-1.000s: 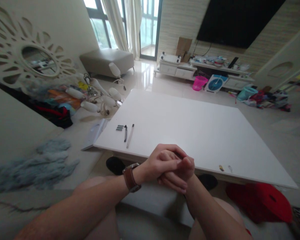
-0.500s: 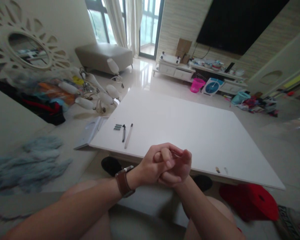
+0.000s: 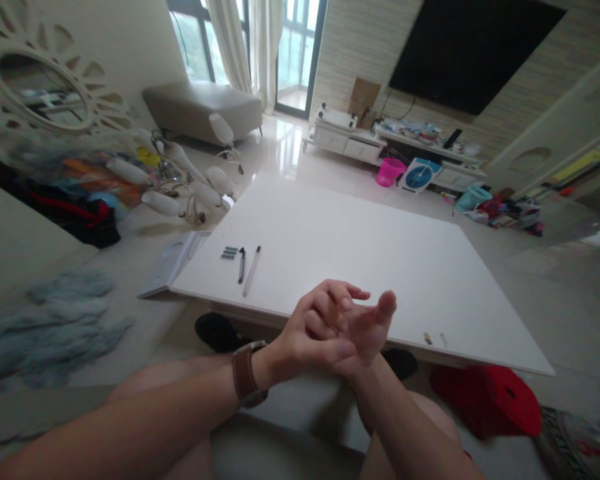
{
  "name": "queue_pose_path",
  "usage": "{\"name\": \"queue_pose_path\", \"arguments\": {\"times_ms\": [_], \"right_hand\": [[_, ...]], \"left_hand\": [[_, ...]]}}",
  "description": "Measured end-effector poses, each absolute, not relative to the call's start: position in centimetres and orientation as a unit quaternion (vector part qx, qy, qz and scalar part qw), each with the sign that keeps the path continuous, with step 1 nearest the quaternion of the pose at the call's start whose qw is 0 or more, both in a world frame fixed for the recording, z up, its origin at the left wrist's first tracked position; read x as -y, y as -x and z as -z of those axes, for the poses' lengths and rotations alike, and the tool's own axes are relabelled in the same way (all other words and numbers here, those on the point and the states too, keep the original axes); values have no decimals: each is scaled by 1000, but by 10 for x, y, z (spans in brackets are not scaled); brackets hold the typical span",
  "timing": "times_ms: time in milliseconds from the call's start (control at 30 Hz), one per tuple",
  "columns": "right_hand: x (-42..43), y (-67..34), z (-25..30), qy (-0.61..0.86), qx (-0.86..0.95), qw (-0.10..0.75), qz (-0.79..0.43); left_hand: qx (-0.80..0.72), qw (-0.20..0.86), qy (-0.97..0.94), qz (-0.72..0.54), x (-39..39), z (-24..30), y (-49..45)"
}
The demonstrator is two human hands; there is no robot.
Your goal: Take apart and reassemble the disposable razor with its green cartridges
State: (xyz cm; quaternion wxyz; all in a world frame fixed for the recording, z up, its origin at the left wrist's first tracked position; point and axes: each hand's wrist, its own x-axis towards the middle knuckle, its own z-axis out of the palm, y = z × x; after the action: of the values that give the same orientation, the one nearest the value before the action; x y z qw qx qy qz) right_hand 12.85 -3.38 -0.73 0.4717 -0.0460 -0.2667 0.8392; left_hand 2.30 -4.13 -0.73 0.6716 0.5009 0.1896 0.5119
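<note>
The left hand (image 3: 320, 321) and right hand (image 3: 371, 333) meet at the near edge of the worktop (image 3: 355, 233), left fingers curled against the open right palm; I see no object in either. Status: hand-to-hand contact only; worktop items lie untouched. Small yellow-and-dark piece (image 3: 427, 338): by the near edge, toward the right corner. White stick (image 3: 251, 272): toward the near left corner, long axis near-to-far, dark tip toward the far edge.

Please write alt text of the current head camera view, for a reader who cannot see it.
A person's left hand touches their right hand at a white table. A brown-strapped watch circles the left wrist; a pale stick and a dark slender tool lie on the table's left side.
</note>
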Motion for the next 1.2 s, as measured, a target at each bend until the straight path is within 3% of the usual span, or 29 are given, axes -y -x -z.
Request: {"name": "queue_pose_path", "arguments": {"times_ms": [200,400,567,967,1200], "right_hand": [[36,-128,6,5,261,452,-853],[34,-137,17,-29,294,444,-846],[35,-134,11,-30,302,464,-832],[36,-120,-17,41,206,522,-827],[37,-126,-13,29,149,537,-830]], "left_hand": [[-255,705,-446,-489,52,7,-22],[-198,683,-466,-527,45,-6,-25],[-190,690,-477,-509,44,-5,-23],[-187,672,-376,-610,62,20,-43],[-205,670,-418,-578,55,4,-36]]}}
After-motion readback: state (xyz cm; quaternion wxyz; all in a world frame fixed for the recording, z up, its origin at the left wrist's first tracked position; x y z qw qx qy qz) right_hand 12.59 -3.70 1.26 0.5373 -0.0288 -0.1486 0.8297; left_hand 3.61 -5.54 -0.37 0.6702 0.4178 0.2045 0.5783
